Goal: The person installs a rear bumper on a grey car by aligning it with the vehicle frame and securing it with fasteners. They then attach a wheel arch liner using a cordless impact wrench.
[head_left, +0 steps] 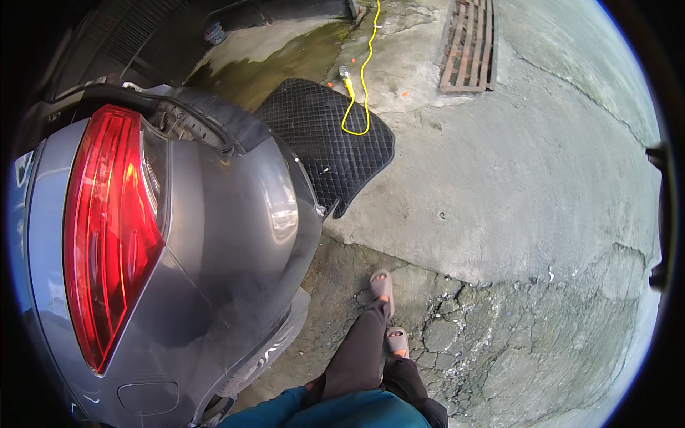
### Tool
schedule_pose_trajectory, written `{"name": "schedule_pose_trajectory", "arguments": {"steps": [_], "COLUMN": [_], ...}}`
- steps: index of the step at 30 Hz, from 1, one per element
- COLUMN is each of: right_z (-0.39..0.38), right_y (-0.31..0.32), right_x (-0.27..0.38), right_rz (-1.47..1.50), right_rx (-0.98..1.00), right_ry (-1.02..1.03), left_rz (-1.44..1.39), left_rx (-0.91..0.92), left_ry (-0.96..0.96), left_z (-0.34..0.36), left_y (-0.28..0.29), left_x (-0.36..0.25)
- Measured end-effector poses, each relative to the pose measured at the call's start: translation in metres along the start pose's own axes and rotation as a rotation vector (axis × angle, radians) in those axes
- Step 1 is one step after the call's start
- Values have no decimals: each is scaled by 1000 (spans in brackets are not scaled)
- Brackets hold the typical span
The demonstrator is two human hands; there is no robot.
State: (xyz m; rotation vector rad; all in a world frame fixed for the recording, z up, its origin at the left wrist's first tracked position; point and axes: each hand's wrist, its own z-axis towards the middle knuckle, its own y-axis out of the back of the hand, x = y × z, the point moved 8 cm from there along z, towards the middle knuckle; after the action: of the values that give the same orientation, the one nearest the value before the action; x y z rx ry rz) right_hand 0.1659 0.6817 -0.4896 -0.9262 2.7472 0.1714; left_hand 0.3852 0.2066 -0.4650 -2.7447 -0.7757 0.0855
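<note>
A sliver of my left hand [311, 385] shows at the end of a teal sleeve [275, 407], close against my dark trouser leg; its fingers are hidden. My right hand is out of sight. To my left stands the rear corner of a grey car [228, 207], with a large red tail light [107, 235] and a fuel flap [148, 398] low on its side. Beyond the car's corner a black quilted mat [328, 153] lies on the ground. A yellow cord [366, 78] loops onto it from a yellow-handled thing with a metallic head [347, 80].
Cracked, broken concrete [464, 328] lies around my sandalled feet [383, 287], with smoother concrete [514, 192] farther off. A rusty slatted grate [468, 46] is set at the far side. Wet ground [264, 68] spreads behind the car, near a small bucket [215, 33].
</note>
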Motion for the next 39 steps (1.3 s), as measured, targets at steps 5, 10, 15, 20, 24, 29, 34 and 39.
{"name": "schedule_pose_trajectory", "arguments": {"steps": [5, 10, 15, 20, 24, 29, 34, 39], "right_z": [-67, -173, -281, -335, -360, -433, -588, -620], "right_y": [-17, -32, -35, -37, -39, -33, -148, -290], "right_x": [187, 425, 618, 772, 935, 1208, 1402, 1374], "right_rz": [-57, -223, -391, -681, -1275, -853, -731, -932], "right_rx": [-91, -182, -220, -208, -258, -213, -455, -319], "right_ry": [280, 457, 526, 567, 737, 421, 833, 940], "left_rz": [-257, 160, 323, 235, -373, -1385, -1402, -685], "left_rx": [-239, -553, -618, -775, -1380, -2255, -2383, -2185], "left_ry": [-120, -766, -812, -1279, -1497, -1100, -106, -347], "left_z": [27, 53, -60, -244, -358, -435, -435, -459], "left_y": [43, 53, -24, 52, 231, 383, 393, 528], "left_x": [-208, -600, -863, -993, -973, -737, -616, -615]}}
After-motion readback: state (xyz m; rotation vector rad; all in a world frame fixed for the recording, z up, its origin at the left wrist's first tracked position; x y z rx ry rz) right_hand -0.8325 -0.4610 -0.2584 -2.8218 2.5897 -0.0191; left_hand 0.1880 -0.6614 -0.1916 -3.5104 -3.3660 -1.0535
